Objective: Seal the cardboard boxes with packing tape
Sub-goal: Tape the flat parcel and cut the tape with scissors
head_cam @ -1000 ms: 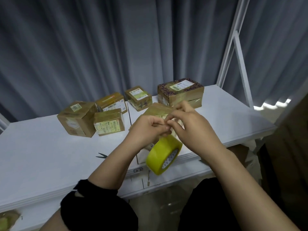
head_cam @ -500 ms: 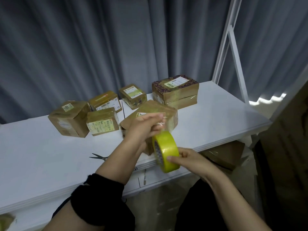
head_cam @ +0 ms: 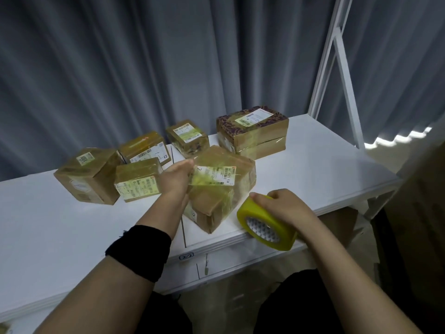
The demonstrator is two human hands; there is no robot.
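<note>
Since half a second ago the yellow tape roll (head_cam: 267,225) has gone from upright in front of the near box (head_cam: 221,189) to low and to the right, tilted over the table's (head_cam: 313,169) near edge with its core facing the camera. The right hand (head_cam: 283,208) has shifted from under the roll to on top, fingers curled over the rim and gripping it. The left hand (head_cam: 177,175) has moved from just above the roll to the box's upper left edge, where it meets the free end of a strip of tape (head_cam: 212,182). Its fingertips blur behind the film, so whether they pinch or press cannot be told. The strip now stretches across the box's labelled top toward the roll. A black wristband (head_cam: 139,251) sits on the left forearm. The box stands tilted on the table near its front edge; the five other boxes (head_cam: 88,174) have stayed behind it, before a grey curtain (head_cam: 144,68)
</note>
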